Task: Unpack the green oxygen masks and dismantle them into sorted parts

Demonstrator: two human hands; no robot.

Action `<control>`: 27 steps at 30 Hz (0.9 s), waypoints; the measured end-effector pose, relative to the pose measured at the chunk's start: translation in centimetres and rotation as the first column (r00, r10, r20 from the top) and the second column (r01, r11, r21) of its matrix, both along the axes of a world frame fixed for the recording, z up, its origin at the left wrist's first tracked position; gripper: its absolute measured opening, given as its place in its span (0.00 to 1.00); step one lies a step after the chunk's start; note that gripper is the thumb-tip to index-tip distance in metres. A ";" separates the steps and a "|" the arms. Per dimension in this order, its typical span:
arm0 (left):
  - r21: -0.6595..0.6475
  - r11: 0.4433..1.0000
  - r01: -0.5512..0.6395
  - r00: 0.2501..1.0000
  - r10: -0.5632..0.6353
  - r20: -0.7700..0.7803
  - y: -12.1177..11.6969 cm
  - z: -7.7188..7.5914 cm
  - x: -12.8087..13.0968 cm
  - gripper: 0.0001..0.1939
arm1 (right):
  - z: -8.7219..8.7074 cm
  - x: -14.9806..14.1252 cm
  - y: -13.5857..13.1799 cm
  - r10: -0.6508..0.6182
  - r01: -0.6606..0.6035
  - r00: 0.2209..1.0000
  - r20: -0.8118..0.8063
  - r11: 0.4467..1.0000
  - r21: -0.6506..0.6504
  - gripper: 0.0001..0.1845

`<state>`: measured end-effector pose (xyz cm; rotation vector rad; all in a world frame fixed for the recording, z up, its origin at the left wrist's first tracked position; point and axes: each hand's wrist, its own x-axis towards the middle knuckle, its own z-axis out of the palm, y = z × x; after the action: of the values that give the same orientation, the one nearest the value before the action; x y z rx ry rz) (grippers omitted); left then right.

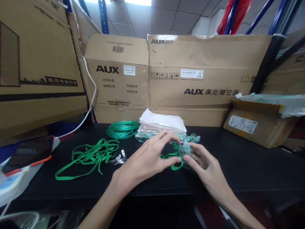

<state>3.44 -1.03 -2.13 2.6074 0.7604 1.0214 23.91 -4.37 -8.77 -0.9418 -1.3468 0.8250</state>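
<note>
My right hand is closed around a clear plastic mask with a pale spout on top. Part of the mask is hidden behind its fingers. Just left of it, my left hand curves with thumb and fingers apart, the fingertips close to the mask. A green elastic strap loops between the two hands, beside the left thumb; whether the thumb touches it I cannot tell. Behind the hands lie more clear plastic masks, partly covered.
Left on the black table lie a tangle of green straps, small metal clips and coiled green tubing. White packets are stacked behind. A phone rests far left; an open carton stands right.
</note>
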 end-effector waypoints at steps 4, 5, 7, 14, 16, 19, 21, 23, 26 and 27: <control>-0.047 0.998 -0.030 0.999 0.028 -0.038 0.0 0.0 -0.4 0.14 | 0.2 0.0 -0.1 -0.014 0.013 0.993 0.113 1.000 0.013 0.21; -0.067 0.997 -0.036 0.998 0.033 -0.045 -0.1 0.0 -0.4 0.13 | 0.3 0.0 -0.1 0.000 -0.002 0.988 0.154 1.000 0.014 0.19; -0.106 0.993 -0.047 0.997 0.041 -0.057 -0.1 0.1 -0.5 0.11 | 0.4 0.0 -0.2 0.019 -0.026 0.976 0.219 0.999 0.031 0.16; -0.160 0.982 -0.098 0.983 0.070 -0.170 0.1 -0.3 -0.9 0.11 | -1.2 0.3 0.6 -0.045 0.017 0.915 0.400 0.997 0.074 0.17; -0.163 0.979 -0.123 0.975 0.088 -0.204 0.2 -0.5 -1.1 0.12 | -1.8 0.5 0.9 -0.049 0.013 0.902 0.429 0.996 0.085 0.18; -0.196 0.974 -0.116 0.975 0.074 -0.210 0.1 -0.3 -1.3 0.11 | -2.3 0.6 1.3 -0.044 -0.014 0.889 0.456 0.992 0.122 0.18; -0.216 0.972 -0.097 0.978 0.053 -0.199 0.2 0.2 -1.8 0.08 | -2.3 0.5 1.4 -0.055 -0.028 0.873 0.484 0.986 0.162 0.17; -0.187 0.975 -0.117 0.972 0.073 -0.223 0.7 1.2 -2.7 0.05 | -2.1 0.4 1.3 -0.087 -0.031 0.853 0.514 0.976 0.217 0.15; -0.038 0.966 -0.255 0.916 0.228 -0.330 2.5 3.4 -5.1 0.08 | -1.7 0.0 0.9 -0.130 -0.027 0.838 0.530 0.960 0.278 0.13; -0.006 0.953 -0.303 0.893 0.282 -0.351 3.4 4.2 -6.1 0.10 | -1.5 -0.1 0.8 -0.131 -0.030 0.838 0.530 0.958 0.284 0.13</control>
<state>-2.66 2.39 2.08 2.7071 1.2797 0.5893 23.80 -3.58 -10.30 -1.0183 -1.8657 0.3028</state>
